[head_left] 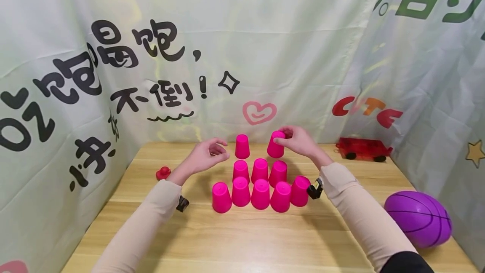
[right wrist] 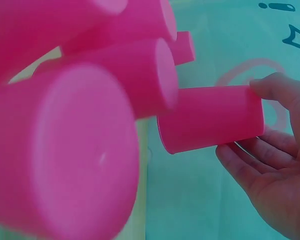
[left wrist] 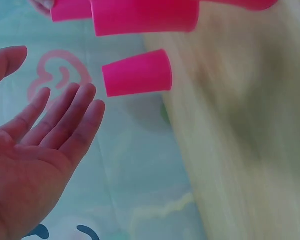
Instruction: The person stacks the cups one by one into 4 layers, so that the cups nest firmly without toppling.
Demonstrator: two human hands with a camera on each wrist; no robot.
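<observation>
Upside-down pink cups stand on the wooden table. My right hand (head_left: 299, 140) pinches one pink cup (head_left: 275, 145) at the back right, thumb on one side and fingers on the other, as the right wrist view also shows. Whether its rim touches the table, I cannot tell. A lone cup (head_left: 242, 146) stands at the back left of it. Near that one, my left hand (head_left: 210, 155) hovers with loosely bent fingers and holds nothing. Closer to me are a row of three cups (head_left: 260, 169) and a front row of several cups (head_left: 260, 195).
A small red toy (head_left: 163, 173) sits beyond the left forearm. At the back right is a red toy car (head_left: 363, 149). A purple ball (head_left: 418, 219) lies near the right edge, beside the right sleeve. Printed fabric (head_left: 295, 66) hangs behind the table (head_left: 235, 239).
</observation>
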